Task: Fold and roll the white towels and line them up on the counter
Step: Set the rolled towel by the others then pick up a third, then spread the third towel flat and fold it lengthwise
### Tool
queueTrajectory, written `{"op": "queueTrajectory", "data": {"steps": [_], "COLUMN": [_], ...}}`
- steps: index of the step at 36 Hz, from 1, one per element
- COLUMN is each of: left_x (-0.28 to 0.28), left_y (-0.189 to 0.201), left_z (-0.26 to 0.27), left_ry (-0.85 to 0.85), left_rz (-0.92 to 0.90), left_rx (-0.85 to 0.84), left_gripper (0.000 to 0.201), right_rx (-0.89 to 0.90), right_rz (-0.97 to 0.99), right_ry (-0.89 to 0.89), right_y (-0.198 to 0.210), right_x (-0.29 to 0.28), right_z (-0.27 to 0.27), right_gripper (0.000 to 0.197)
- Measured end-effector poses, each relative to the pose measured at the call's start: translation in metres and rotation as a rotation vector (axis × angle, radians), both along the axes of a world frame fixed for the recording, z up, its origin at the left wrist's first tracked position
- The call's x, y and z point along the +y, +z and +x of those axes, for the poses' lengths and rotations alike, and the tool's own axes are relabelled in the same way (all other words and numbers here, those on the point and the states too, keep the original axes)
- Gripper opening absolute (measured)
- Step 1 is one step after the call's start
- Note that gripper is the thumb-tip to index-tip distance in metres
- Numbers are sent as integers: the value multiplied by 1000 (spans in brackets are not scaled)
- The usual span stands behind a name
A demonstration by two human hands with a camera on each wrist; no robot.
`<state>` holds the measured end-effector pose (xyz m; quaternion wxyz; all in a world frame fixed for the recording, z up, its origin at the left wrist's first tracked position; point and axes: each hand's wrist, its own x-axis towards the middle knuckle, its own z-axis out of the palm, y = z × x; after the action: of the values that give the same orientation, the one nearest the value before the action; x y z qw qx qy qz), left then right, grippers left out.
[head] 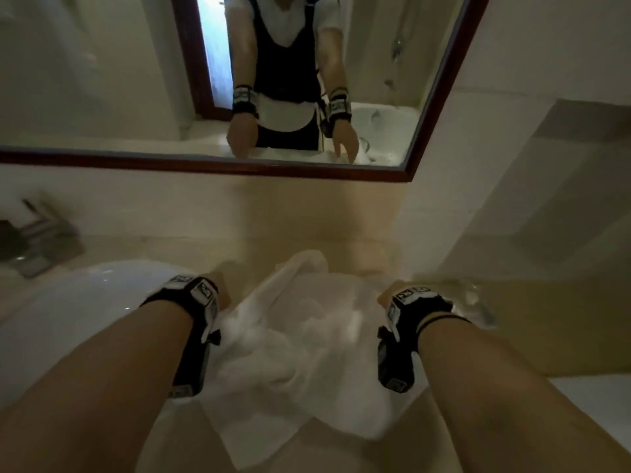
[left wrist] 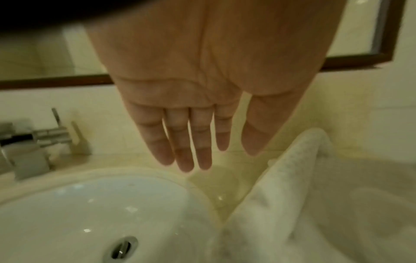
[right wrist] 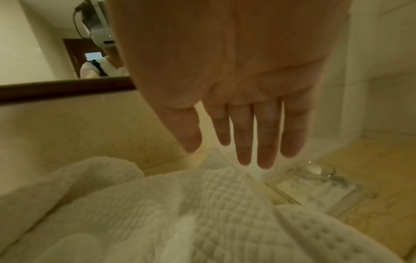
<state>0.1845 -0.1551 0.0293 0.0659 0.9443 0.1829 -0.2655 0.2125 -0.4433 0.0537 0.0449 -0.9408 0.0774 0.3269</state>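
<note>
A crumpled heap of white towels lies on the beige counter between my forearms, with a waffle-textured one on top. In the left wrist view my left hand hovers with straight fingers over the counter, just left of the towel edge, holding nothing. My right hand hangs with straight fingers above the heap's far right side, also empty. In the head view the wrist cameras hide most of both hands.
A white sink basin sits left of the towels, with a chrome faucet behind it. A clear glass tray stands on the counter to the right. A dark-framed mirror hangs on the wall behind.
</note>
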Motion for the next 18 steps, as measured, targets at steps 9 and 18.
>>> {"op": "queueTrajectory", "data": {"steps": [9, 18], "left_x": [-44, -96], "left_y": [-30, -64], "left_z": [76, 137], "left_ry": [18, -147], "left_rz": [-141, -137], "left_rx": [-23, -72], "left_gripper": [62, 67], "right_rx": [64, 51], "right_rz": [-79, 169], "right_ry": [218, -157], "right_y": [-66, -81], "right_x": [-13, -18], "right_z": [46, 90], "right_gripper": [85, 75]}}
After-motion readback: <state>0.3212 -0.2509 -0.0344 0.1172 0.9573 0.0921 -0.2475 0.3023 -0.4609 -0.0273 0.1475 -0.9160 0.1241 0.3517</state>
